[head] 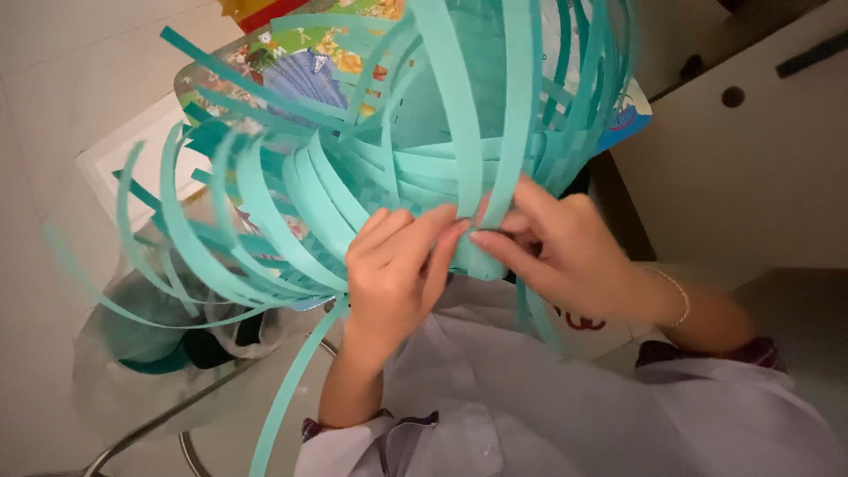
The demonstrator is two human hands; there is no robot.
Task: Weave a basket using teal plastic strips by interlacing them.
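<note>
A woven piece of teal paper strips [415, 168] fills the middle of the view, with several long loose strip ends curling out to the left and upward. My left hand [393, 265] pinches the near edge of the weave with its fingertips. My right hand [565, 252], a thin bracelet on its wrist, grips a strip right beside it; the fingertips of both hands nearly touch. One loose strip [291, 397] hangs down below my left hand.
A colourful printed board [291, 66] lies under the weave. A clear plastic bag with dark and teal scraps [177, 336] sits at the lower left beside a metal stool frame [150, 433]. A white cabinet [751, 159] stands at the right, a white tray [115, 159] at the left.
</note>
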